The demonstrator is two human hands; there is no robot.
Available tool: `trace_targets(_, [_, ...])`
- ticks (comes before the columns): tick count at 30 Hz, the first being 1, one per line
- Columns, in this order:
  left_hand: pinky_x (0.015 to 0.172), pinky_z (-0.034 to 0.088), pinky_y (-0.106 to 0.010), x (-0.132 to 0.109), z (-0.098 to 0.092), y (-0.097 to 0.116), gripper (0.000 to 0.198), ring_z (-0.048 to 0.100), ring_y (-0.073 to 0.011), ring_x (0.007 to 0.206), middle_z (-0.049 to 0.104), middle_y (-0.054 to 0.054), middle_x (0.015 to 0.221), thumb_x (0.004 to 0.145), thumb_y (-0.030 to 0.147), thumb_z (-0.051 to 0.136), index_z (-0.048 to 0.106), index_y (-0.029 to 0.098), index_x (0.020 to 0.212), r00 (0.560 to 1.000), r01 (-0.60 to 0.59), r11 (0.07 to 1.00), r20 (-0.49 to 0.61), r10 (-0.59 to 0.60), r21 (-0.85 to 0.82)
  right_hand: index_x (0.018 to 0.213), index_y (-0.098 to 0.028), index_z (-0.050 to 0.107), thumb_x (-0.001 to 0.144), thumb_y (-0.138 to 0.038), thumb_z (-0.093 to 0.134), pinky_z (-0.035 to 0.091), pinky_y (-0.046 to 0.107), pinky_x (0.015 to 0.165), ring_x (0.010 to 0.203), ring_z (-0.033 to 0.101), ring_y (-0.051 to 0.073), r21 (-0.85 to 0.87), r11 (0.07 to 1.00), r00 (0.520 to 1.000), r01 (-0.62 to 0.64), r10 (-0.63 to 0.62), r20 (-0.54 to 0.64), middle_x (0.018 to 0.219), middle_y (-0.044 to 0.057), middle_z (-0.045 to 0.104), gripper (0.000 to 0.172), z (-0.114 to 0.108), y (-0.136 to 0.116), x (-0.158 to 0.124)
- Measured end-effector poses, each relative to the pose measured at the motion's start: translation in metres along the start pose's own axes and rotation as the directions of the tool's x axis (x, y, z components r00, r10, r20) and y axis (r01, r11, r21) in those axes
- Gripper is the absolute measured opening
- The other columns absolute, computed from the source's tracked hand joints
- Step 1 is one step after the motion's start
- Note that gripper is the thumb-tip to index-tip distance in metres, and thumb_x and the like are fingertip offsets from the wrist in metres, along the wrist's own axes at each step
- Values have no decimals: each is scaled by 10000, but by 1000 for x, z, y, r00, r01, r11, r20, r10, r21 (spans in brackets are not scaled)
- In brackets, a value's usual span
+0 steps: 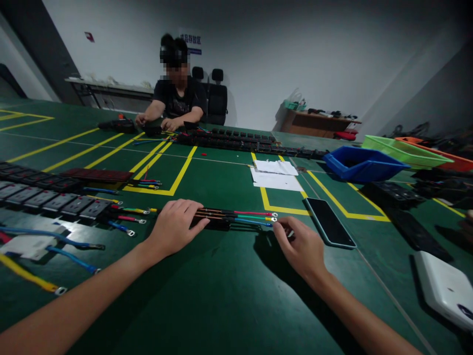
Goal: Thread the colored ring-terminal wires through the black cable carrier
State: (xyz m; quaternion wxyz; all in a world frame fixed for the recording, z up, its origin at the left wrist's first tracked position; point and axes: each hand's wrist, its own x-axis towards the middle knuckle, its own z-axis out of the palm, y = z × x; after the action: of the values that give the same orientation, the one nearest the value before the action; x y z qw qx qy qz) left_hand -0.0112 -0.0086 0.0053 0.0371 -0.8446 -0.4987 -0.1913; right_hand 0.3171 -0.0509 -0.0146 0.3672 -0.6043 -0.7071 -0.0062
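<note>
Location: wired block [212, 220] is lying on the tabletop [221, 296], near the phone [328, 222].
Left grip: left hand [173, 228] is resting flat on it, fingers apart (unclamped).
Right grip: right hand [301, 246] is curling at the wires [251, 216]; closure I cannot tell.
Handling: I am judging it rigid, its wires limp; take the body.

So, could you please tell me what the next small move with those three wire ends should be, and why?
Probably pinch the blue wire at its ring end with the right hand, whose fingertips are right beside it; the left hand lies on the black strip that it runs from, steadying it.
</note>
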Motion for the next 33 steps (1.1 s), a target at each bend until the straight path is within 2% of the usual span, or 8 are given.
trace_targets(3, [919,490,-492,0,-1,0,404,648,-305,1042,718,-125,1139,999,486,514,663,155,1177,1000,0,1000,4,0,1,861,-221,691,990,-476,545,426,271,533,596,654,180,44,996,997,-73,73,12,723,21,712,320,-1,4,2])
trace_targets(7, [916,486,-482,0,-1,1,382,648,-298,1036,718,-120,1131,1001,475,519,659,161,1166,1000,-1,1000,-7,1,3,898,-204,663,996,-427,572,540,280,565,606,689,185,347,932,995,-102,97,32,720,26,710,260,-2,8,1])
trace_targets(11, [910,479,-471,-1,-1,2,368,643,-289,1037,715,-110,1130,1005,473,520,649,167,1165,1000,1,1000,1,-1,-4,1059,-195,645,953,-257,625,579,283,576,662,695,173,350,924,978,152,-89,-189,831,45,710,124,-5,0,-1])
trace_targets(14, [925,472,-470,-1,0,2,363,636,-285,1042,712,-107,1133,1000,472,533,645,170,1168,1000,12,1000,8,-12,-4,1165,-211,637,908,-164,639,583,286,572,679,671,159,245,873,899,421,-366,-241,942,66,695,261,-9,-9,-3])
trace_targets(17, [926,468,-467,-2,-1,3,371,636,-284,1040,712,-110,1130,1001,480,530,645,169,1168,1000,19,1000,12,-19,2,1215,-219,634,884,-145,666,575,278,558,665,651,146,177,835,844,521,-473,-252,1007,79,688,341,-11,-13,-3])
trace_targets(22, [931,471,-467,-3,-1,3,379,639,-279,1047,714,-109,1135,1007,488,518,643,176,1181,1000,20,1000,10,-20,-3,952,-210,671,934,-233,617,491,254,500,516,589,126,92,911,906,402,-381,-185,718,11,664,61,-9,-1,0])
trace_targets(26, [932,475,-466,-3,-1,3,386,638,-277,1059,714,-111,1141,1013,494,510,638,176,1188,1000,19,1000,16,-19,-2,753,-201,656,1001,-414,538,381,253,468,437,532,115,-62,971,963,229,-236,-132,570,-4,608,348,-6,11,1])
trace_targets(33, [937,488,-476,-2,-4,5,396,648,-276,1061,719,-119,1151,1017,494,504,647,170,1194,999,35,999,33,-35,4,599,-218,608,1019,-607,400,182,260,421,391,464,139,-252,960,991,124,-132,-15,487,17,556,609,-4,10,2])
